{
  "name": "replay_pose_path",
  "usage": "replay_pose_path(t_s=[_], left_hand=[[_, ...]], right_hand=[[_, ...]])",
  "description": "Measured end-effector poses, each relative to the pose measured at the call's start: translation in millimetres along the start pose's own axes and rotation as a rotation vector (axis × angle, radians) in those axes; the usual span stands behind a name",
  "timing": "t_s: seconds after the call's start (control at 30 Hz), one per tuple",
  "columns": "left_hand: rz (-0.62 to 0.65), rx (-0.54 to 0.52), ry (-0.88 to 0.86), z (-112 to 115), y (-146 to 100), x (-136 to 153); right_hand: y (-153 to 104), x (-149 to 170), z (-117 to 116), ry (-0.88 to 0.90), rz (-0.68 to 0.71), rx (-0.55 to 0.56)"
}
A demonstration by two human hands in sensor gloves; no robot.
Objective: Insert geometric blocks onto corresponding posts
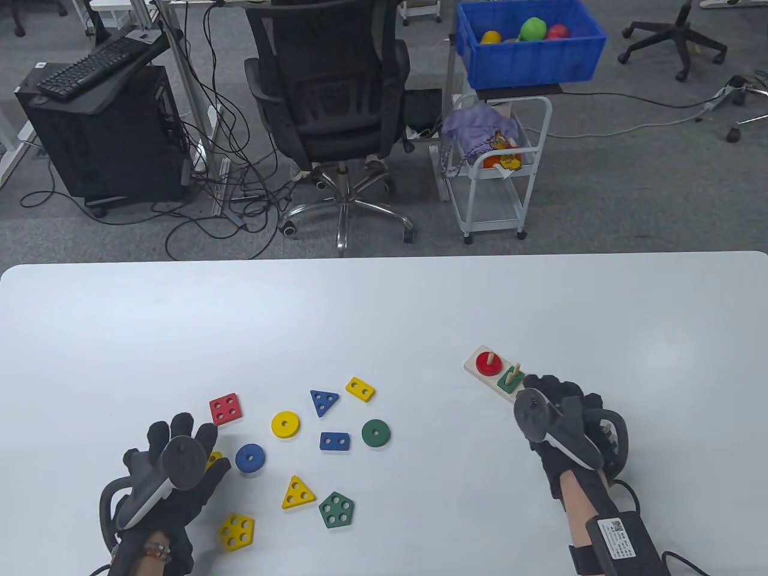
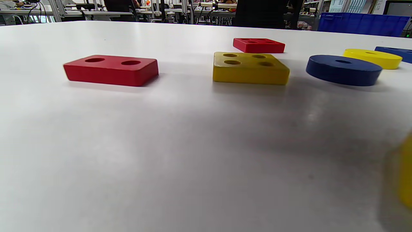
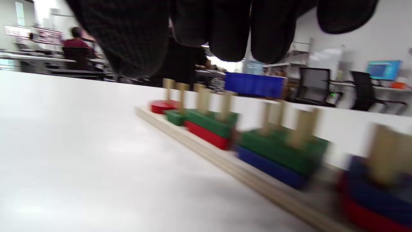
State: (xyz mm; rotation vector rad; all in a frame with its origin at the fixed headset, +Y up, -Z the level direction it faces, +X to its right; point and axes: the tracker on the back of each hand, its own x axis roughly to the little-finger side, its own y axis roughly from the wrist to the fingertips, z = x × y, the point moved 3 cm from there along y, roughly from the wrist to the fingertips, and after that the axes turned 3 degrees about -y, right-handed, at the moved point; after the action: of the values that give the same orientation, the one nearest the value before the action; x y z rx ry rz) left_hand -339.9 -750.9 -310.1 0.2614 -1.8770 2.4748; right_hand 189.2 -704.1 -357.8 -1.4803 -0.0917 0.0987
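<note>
Table view: the white worktop (image 1: 384, 312) carries loose blocks at near left, among them a red square (image 1: 225, 409), yellow ring (image 1: 285, 425), blue ring (image 1: 249, 458) and green pentagon (image 1: 336, 509). My left hand (image 1: 174, 474) hovers there, fingers spread, holding nothing. My right hand (image 1: 561, 429) covers the near end of the post board (image 1: 483, 375); I cannot tell whether its fingers grip anything. Beyond lie grey carpet, an office chair (image 1: 330, 90) and a blue bin (image 1: 528, 42).

Left wrist view: a red two-hole block (image 2: 111, 70) and a yellow four-hole block (image 2: 249, 67) lie flat.

Right wrist view: blurred, stacked blocks seem to sit on the posts (image 3: 202, 98).
</note>
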Motion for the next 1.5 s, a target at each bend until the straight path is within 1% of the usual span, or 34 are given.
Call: replay_pose_path(t_s=[0.1,0.17,0.2,0.23,0.3,0.33,0.4,0.47,0.63,0.73,0.83,0.87,0.9,1.03,1.17,1.23,1.33,1.4,1.5], left_hand=[[0.002,-0.002,0.001,0.0,0.3,-0.2],[0.002,-0.005,0.0,-0.4,0.3,0.0],[0.003,-0.009,-0.002,-1.1,0.1,0.2],[0.003,-0.01,-0.005,-1.3,0.1,0.3],[0.005,-0.011,-0.009,-1.7,-0.1,0.4],[0.005,-0.011,-0.009,-1.8,-0.1,0.4],[0.007,-0.01,-0.011,-1.6,0.1,0.2],[0.008,-0.008,-0.011,-1.6,0.3,0.0],[0.009,-0.007,-0.013,-1.6,0.3,-0.3],[0.01,-0.007,-0.012,-1.5,0.2,-0.5],[0.008,-0.004,-0.012,-1.4,0.3,-0.5],[0.007,-0.004,-0.012,-1.3,0.3,-0.3],[0.006,-0.003,-0.013,-1.5,0.1,-0.3],[0.004,-0.003,-0.014,-1.5,0.1,-0.1],[0.004,-0.003,-0.013,-1.6,0.1,0.0],[0.002,-0.002,-0.014,-1.5,0.3,0.4],[0.001,-0.001,-0.014,-1.7,0.1,0.5],[0.001,-0.001,-0.014,-1.8,0.1,0.5],[-0.007,0.004,-0.011,-2.5,-1.1,0.7]], right_hand=[[0.9,-39.5,6.6,-0.018,0.109,0.013],[1.2,-71.6,9.2,-0.024,0.192,0.007],[1.1,-93.5,10.0,-0.027,0.248,-0.001],[0.9,-101.1,10.2,-0.029,0.267,-0.004],[1.3,-134.1,11.1,-0.038,0.344,-0.015],[1.5,-139.1,11.1,-0.039,0.356,-0.018],[3.8,-164.6,9.6,-0.034,0.413,-0.05],[6.0,-181.2,6.9,-0.031,0.444,-0.078],[15.0,-214.2,-8.8,-0.069,0.484,-0.144],[21.9,-225.8,-20.6,-0.071,0.483,-0.183],[25.6,-232.3,-27.3,-0.065,0.472,-0.214],[25.7,-233.6,-27.0,-0.074,0.467,-0.199],[25.2,-236.4,-26.2,-0.095,0.47,-0.161],[22.5,-240.8,-24.9,-0.128,0.485,-0.129],[22.4,-238.9,-23.5,-0.116,0.505,-0.098],[22.9,-234.8,-20.4,-0.104,0.507,-0.073],[27.3,-222.2,-8.6,-0.073,0.498,-0.036],[33.3,-211.4,-0.4,-0.06,0.471,-0.023],[50.8,-184.3,14.5,-0.037,0.391,0.002]])
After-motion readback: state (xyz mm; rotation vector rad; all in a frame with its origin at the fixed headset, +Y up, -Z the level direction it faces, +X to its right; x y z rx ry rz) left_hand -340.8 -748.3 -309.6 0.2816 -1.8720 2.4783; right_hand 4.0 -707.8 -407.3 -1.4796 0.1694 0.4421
